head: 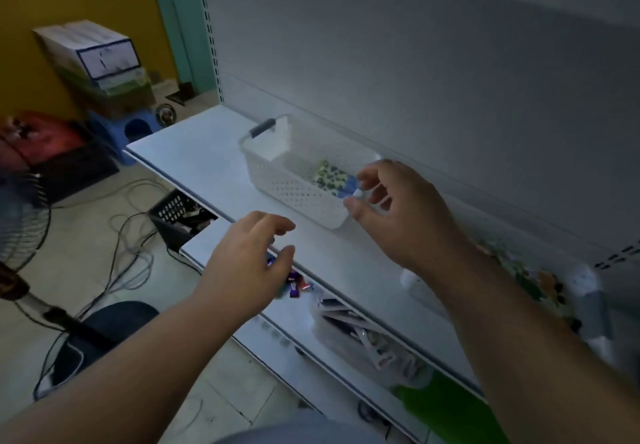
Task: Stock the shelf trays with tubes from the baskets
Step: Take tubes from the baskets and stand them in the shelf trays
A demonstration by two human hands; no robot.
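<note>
Hands (388,215) over tray (294,183) holding tube (334,176).

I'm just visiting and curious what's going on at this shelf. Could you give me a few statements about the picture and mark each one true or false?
1. The right hand is at the near end of a white perforated tray. True.
2. The tray is packed full of tubes. False: only one patterned tube with a blue end shows in it.
3. The left hand is gripping the tray's grey handle. False: it hovers lower, holding nothing, away from the handle.
4. The tray sits on a white shelf. True.
5. Cables lie on the floor to the left. True.
</note>
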